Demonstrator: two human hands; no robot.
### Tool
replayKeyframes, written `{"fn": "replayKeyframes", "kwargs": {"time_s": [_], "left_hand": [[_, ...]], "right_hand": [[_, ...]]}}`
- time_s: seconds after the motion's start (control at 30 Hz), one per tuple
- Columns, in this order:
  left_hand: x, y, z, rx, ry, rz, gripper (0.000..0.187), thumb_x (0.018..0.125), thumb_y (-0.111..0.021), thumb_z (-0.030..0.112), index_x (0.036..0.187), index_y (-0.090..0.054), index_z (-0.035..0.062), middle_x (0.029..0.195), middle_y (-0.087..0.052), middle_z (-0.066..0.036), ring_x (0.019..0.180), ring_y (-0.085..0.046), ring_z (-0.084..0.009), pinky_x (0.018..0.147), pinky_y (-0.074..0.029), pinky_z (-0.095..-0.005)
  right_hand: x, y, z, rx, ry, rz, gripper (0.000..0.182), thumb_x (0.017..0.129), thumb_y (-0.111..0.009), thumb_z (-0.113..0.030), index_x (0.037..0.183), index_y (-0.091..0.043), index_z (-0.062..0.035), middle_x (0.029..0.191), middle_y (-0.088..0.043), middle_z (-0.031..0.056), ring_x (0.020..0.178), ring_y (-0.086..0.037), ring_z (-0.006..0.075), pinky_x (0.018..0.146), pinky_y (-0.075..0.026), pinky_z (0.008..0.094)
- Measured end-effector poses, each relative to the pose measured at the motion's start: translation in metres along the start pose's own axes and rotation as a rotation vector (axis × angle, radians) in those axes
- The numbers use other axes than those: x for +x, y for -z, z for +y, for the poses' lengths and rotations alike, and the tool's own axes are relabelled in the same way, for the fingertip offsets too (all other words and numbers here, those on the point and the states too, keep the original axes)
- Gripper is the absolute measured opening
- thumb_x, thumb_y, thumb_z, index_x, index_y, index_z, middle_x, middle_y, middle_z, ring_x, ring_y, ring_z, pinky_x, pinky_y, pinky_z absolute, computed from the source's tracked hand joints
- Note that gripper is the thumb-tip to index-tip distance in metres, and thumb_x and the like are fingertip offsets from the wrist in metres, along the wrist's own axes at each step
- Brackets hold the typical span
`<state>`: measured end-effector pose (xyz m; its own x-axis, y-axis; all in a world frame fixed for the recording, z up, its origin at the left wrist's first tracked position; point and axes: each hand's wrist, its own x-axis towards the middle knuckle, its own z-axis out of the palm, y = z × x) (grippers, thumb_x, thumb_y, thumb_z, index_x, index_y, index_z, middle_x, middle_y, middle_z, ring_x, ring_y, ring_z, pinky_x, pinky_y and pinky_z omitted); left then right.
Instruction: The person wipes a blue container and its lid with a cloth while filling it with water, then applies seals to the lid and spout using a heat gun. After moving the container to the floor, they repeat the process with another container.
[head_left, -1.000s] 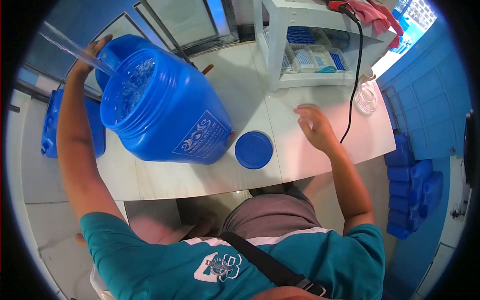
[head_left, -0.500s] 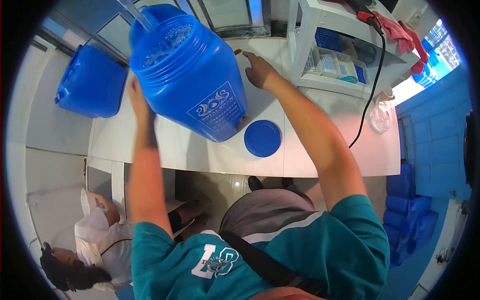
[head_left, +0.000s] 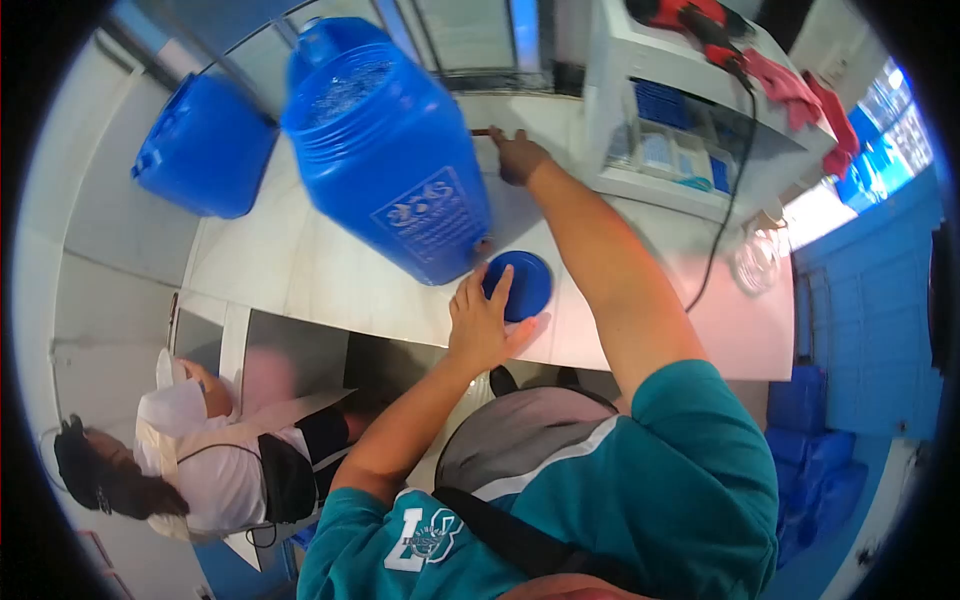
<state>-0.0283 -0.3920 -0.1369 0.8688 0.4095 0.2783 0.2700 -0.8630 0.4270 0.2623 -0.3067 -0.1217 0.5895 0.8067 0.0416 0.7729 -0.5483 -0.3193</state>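
Observation:
An uncapped blue jug (head_left: 400,170), with bubbly liquid at its mouth, stands on the white counter (head_left: 270,265). My left hand (head_left: 482,318) reaches to the round blue lid (head_left: 518,285) lying flat in front of the jug; its fingers are spread over the lid's left edge. To the right of the jug, my right hand (head_left: 517,156) is at a small brownish handle-like piece (head_left: 482,132) on the jug's far side, its fingers bent around the end. What it grips there is too small to make out.
Another blue jug (head_left: 210,145) stands at the back left. A white shelf unit (head_left: 660,190) with small baskets, a black cable (head_left: 722,215) and a clear coiled item (head_left: 757,262) are at the right. A person (head_left: 215,440) sits at the lower left.
My left hand has left the big jug's left side and moved right and nearer, onto the lid. The water stream into the jug's mouth no longer shows. The camera view has shifted slightly.

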Motion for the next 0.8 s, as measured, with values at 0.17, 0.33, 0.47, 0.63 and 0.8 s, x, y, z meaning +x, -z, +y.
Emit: {"fn": "replayKeyframes", "kwargs": {"time_s": [0.17, 0.33, 0.47, 0.63, 0.8], "left_hand": [[0.014, -0.014, 0.016, 0.075, 0.144, -0.201, 0.062, 0.078, -0.08, 0.049, 0.118, -0.058, 0.0064, 0.146, -0.037, -0.03, 0.138, -0.032, -0.0482, 0.108, -0.034, -0.0613], [0.029, -0.009, 0.025, 0.009, 0.352, -0.337, 0.082, 0.074, -0.084, 0.05, 0.131, -0.049, 0.0029, 0.139, -0.046, -0.027, 0.127, -0.048, -0.0469, 0.106, -0.044, -0.0522], [0.033, -0.004, 0.037, 0.109, 0.37, -0.337, 0.094, 0.071, -0.088, 0.046, 0.143, -0.046, 0.0036, 0.136, -0.049, -0.025, 0.126, -0.05, -0.042, 0.103, -0.047, -0.0499], [0.035, 0.024, 0.036, 0.0, 0.36, -0.333, 0.069, 0.076, -0.085, 0.035, 0.134, -0.057, 0.0089, 0.133, -0.051, -0.024, 0.116, -0.058, -0.0381, 0.099, -0.051, -0.0447], [0.04, 0.065, 0.046, -0.495, 0.425, -0.329, 0.049, 0.089, -0.073, 0.017, 0.136, -0.059, 0.0102, 0.105, -0.067, -0.014, 0.103, -0.064, -0.0208, 0.092, -0.051, -0.0329]], "right_hand": [[-0.111, 0.077, 0.026, 0.379, 0.328, -0.003, 0.037, 0.095, -0.064, -0.026, 0.125, -0.064, -0.0046, 0.116, -0.068, 0.0195, 0.104, -0.068, 0.0364, 0.095, -0.053, 0.0434], [-0.167, 0.133, 0.117, 0.368, -0.122, 0.346, 0.026, 0.096, -0.063, -0.026, 0.111, -0.071, -0.0067, 0.106, -0.072, 0.0175, 0.099, -0.069, 0.036, 0.085, -0.054, 0.0414], [-0.076, 0.12, 0.165, 0.067, -0.147, 0.346, 0.026, 0.092, -0.066, -0.026, 0.11, -0.074, -0.009, 0.111, -0.072, 0.0169, 0.102, -0.069, 0.034, 0.088, -0.053, 0.0447], [-0.037, 0.094, 0.167, -0.415, -0.212, 0.13, 0.027, 0.09, -0.064, -0.025, 0.112, -0.075, -0.0122, 0.118, -0.073, 0.0132, 0.11, -0.068, 0.0305, 0.092, -0.049, 0.0495], [-0.022, 0.097, 0.177, -0.24, -0.337, 0.117, 0.03, 0.092, -0.062, -0.025, 0.115, -0.074, -0.0105, 0.119, -0.072, 0.0126, 0.114, -0.067, 0.0293, 0.092, -0.049, 0.0507]]}}
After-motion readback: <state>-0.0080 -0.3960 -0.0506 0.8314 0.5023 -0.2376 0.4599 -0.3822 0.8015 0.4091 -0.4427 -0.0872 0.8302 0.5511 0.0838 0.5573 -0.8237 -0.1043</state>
